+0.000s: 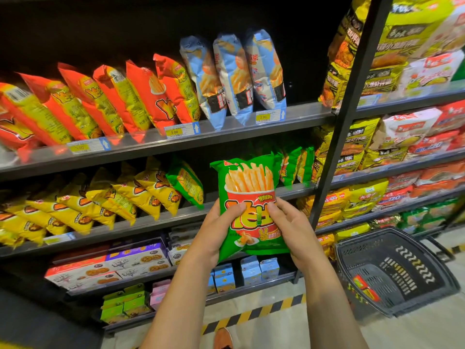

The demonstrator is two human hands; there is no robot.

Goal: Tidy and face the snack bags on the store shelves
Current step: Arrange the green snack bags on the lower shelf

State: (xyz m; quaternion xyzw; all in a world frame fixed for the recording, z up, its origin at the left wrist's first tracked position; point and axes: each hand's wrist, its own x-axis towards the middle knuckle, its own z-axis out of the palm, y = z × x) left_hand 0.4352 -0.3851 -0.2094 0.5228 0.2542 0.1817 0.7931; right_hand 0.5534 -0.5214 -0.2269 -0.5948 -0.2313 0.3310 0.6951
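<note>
One green bag (247, 187) gripped in two hands at the centre of the frame, before the middle shelf (176, 215).
The left hand (216, 230) and right hand (293, 226) clamp its lower sides, fingers curled round it. It is upright, facing out, printed with fries in a red cup. Three blue bags (234, 74) stand upper centre, and one black basket (392, 270) sits lower right.
</note>
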